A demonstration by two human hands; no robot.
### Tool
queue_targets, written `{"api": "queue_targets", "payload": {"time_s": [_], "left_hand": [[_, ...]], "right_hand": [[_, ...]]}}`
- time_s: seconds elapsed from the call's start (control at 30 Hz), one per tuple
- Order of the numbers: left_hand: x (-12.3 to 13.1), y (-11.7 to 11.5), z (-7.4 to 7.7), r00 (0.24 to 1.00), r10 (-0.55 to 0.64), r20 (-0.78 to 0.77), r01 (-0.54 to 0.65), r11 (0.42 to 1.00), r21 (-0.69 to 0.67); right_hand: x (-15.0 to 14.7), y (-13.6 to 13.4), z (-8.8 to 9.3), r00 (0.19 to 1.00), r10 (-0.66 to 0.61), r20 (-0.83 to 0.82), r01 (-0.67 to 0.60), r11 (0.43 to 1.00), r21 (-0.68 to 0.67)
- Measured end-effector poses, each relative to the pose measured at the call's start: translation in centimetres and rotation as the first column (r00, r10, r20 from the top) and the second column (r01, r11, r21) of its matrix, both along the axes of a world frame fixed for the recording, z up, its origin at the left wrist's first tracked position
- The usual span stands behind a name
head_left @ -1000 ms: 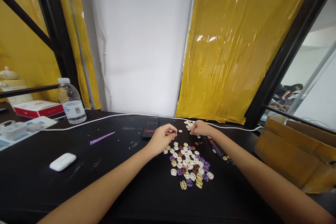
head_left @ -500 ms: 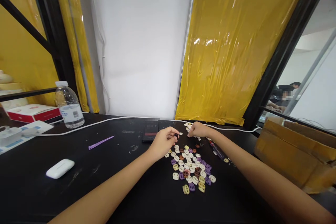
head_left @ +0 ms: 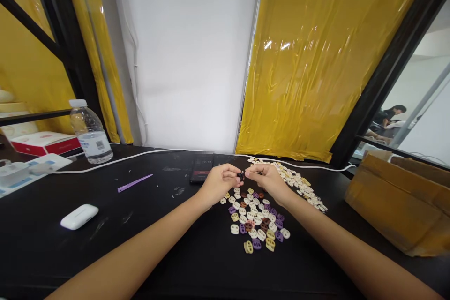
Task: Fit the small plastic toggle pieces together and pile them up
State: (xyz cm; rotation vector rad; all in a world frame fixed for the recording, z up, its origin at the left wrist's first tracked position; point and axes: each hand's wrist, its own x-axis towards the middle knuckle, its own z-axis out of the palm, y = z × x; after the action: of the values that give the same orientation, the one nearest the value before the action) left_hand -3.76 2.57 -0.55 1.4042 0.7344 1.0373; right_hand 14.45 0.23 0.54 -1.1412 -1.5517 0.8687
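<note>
My left hand (head_left: pixel 223 182) pinches a small black plastic piece (head_left: pixel 240 176) between thumb and fingers, above the dark table. Close against it from the right comes my right hand (head_left: pixel 267 179), its thumb and forefinger pressed together at the piece's edge. What those right fingertips hold, if anything, is too small to make out. Below both hands lies a spread of two-holed plastic cord locks (head_left: pixel 258 220) in white, cream, purple and brown. Behind my right hand and wrist stretches a heap of small pale pieces (head_left: pixel 297 178), partly covered by them.
A black phone-like device (head_left: pixel 199 168) lies beyond my left hand. To the left are a purple strip (head_left: pixel 135 183), a white earbud case (head_left: pixel 79 217), a water bottle (head_left: pixel 93 133) and a power strip (head_left: pixel 42 173). A cardboard box (head_left: pixel 395 204) stands right; a white cable (head_left: pixel 158 152) crosses the back.
My right hand has moved left from the pale heap to the black piece, its fingers now meeting my left hand's. My left hand keeps hold of the piece. The view has shifted slightly.
</note>
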Motion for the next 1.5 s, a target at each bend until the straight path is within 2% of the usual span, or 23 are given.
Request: {"api": "queue_targets", "payload": {"time_s": [0.13, 0.33, 0.47, 0.6, 0.67, 0.73, 0.8, 0.9, 0.93, 1.0, 1.07, 1.13, 1.23, 1.33, 1.5], "left_hand": [[0.1, 0.1, -0.1, 1.000, 0.010, -0.029, -0.010, 1.000, 0.008], [-0.2, 0.1, -0.2, 0.998, 0.005, -0.062, -0.002, 0.999, 0.040], [-0.2, -0.2, -0.5, 0.998, 0.007, -0.062, -0.004, 0.998, 0.059], [-0.2, -0.3, -0.6, 0.991, 0.001, -0.131, 0.012, 0.995, 0.100], [-0.4, -0.1, -0.2, 0.984, -0.011, -0.177, 0.038, 0.988, 0.150], [-0.9, 0.3, 0.6, 0.974, 0.011, -0.226, 0.047, 0.966, 0.253], [-1.9, 0.6, 1.7, 0.955, 0.118, -0.272, 0.003, 0.914, 0.407], [-3.7, 1.1, 3.4, 0.852, 0.356, -0.384, -0.049, 0.784, 0.618], [-4.3, 1.1, 3.8, 0.817, 0.378, -0.435, -0.021, 0.773, 0.634], [-5.1, 1.1, 4.4, 0.739, 0.315, -0.595, 0.144, 0.789, 0.597], [-5.5, 0.9, 4.4, 0.627, 0.247, -0.739, 0.310, 0.791, 0.527], [-5.5, 0.6, 4.2, 0.530, 0.225, -0.818, 0.390, 0.792, 0.470], [-5.2, 0.3, 3.7, 0.459, 0.198, -0.866, 0.405, 0.821, 0.403], [-4.8, 0.2, 3.4, 0.431, 0.168, -0.887, 0.392, 0.850, 0.352], [-5.0, 0.2, 3.2, 0.379, 0.130, -0.916, 0.355, 0.894, 0.274]], "right_hand": [[0.3, -0.3, -0.2, 0.998, -0.068, 0.009, 0.068, 0.996, 0.062], [-0.5, -0.8, -0.5, 0.999, -0.014, 0.040, 0.011, 0.998, 0.063], [-0.8, -1.0, -1.2, 1.000, 0.004, -0.015, -0.003, 0.998, 0.067], [-0.7, -1.0, -1.5, 0.999, 0.047, -0.015, -0.046, 0.997, 0.059], [-0.5, -0.8, -1.1, 0.999, 0.037, 0.029, -0.039, 0.997, 0.066], [0.0, -0.5, -0.5, 0.997, -0.025, 0.079, 0.018, 0.995, 0.096], [0.7, -0.1, -0.1, 0.987, -0.105, 0.124, 0.089, 0.988, 0.129], [1.5, 0.2, -0.3, 0.958, -0.158, 0.238, 0.135, 0.985, 0.111], [1.6, 0.2, -0.5, 0.937, -0.165, 0.307, 0.142, 0.985, 0.095], [1.7, 0.3, -1.1, 0.874, -0.179, 0.452, 0.159, 0.984, 0.081], [1.5, 0.3, -1.5, 0.807, -0.192, 0.558, 0.176, 0.981, 0.083], [1.5, 0.4, -1.6, 0.782, -0.206, 0.589, 0.182, 0.978, 0.100], [1.9, 0.3, -1.2, 0.817, -0.222, 0.532, 0.181, 0.975, 0.129], [2.5, 0.2, -0.8, 0.872, -0.197, 0.449, 0.144, 0.978, 0.149], [2.3, 0.0, -1.1, 0.905, -0.136, 0.404, 0.065, 0.981, 0.184]]}}
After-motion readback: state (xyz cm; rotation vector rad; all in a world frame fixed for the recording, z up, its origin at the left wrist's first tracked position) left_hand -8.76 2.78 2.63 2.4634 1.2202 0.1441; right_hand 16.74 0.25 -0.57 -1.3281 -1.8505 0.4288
